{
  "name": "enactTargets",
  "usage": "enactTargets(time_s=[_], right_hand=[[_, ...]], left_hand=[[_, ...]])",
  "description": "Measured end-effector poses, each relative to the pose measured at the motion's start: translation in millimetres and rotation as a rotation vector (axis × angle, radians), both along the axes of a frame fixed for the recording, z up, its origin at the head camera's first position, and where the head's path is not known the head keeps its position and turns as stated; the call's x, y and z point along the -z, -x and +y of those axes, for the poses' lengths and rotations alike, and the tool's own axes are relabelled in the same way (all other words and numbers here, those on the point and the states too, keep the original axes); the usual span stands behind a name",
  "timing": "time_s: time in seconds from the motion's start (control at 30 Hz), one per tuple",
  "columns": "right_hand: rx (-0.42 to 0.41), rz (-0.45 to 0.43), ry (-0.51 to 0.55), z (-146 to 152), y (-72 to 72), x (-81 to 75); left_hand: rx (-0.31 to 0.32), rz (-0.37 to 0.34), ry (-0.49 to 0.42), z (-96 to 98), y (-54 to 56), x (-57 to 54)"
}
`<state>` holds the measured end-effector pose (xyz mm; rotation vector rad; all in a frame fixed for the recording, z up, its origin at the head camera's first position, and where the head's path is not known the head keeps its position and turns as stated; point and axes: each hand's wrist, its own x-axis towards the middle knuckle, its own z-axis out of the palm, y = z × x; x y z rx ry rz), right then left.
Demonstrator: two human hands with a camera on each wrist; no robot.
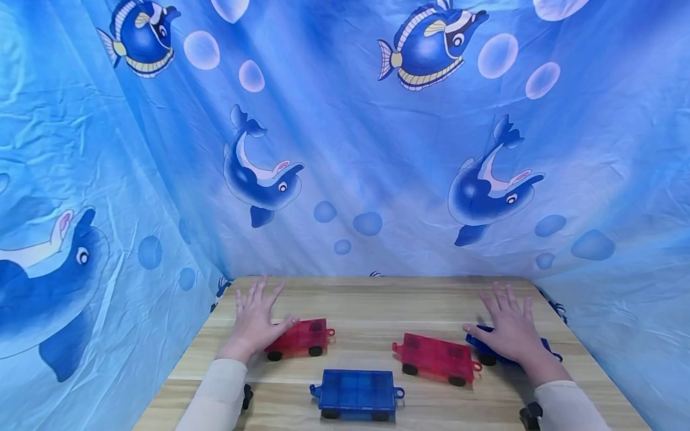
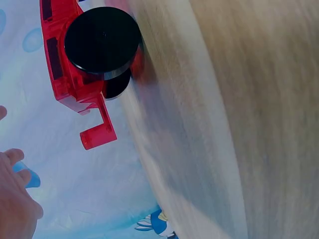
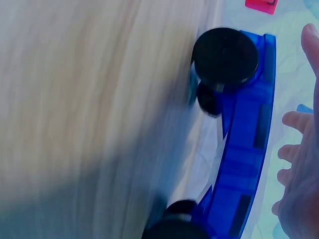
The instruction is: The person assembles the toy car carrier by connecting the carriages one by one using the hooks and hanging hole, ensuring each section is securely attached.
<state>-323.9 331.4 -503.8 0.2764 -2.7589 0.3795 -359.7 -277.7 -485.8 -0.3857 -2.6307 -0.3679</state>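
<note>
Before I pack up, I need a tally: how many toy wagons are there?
4: left red wagon by the left hand, right red wagon right of centre, near blue wagon at front centre, far blue wagon partly hidden by the right hand.

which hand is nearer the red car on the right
Right. The right hand is right of that red car, over a blue car; the left hand is farther left, by the other red car.

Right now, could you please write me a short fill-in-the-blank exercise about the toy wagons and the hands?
The leftmost wagon, nearest the left hand, is coloured ____.
The rightmost wagon, nearest the right hand, is coloured ____.
Exactly ____ wagons stand on the table in the head view.
Their wheels are coloured ____.
Missing words: red; blue; four; black.
</note>
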Motion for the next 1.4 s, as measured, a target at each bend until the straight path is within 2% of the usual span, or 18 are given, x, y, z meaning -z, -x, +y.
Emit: enactTargets(time_s=[0.37, 0.6, 0.83, 1.1, 1.3, 1.4], right_hand=[[-0.027, 0.0, 0.046, -17.4, 4.9, 3.9], [-0.098, 0.051, 0.084, -34.4, 4.3, 6.7], [-0.133, 0.075, 0.101, -51.0, 6.8, 8.4], [-0.157, 0.035, 0.137, -71.6, 4.7, 4.6], [-0.198, 0.062, 0.154, -84.4, 4.1, 3.5], [-0.204, 0.047, 0.159, -89.3, 4.9, 4.7]], left_hand=[[0.021, -0.009, -0.019, 5.4, -4.5, 3.9], [0.054, -0.012, -0.055, 11.8, -7.0, 6.6], [0.072, -0.07, -0.084, 17.9, -8.1, 9.0], [0.119, -0.118, -0.106, 23.7, -11.2, 12.1], [0.114, -0.159, -0.093, 26.1, -12.7, 14.2], [0.108, -0.184, -0.079, 27.3, -12.6, 15.3]])
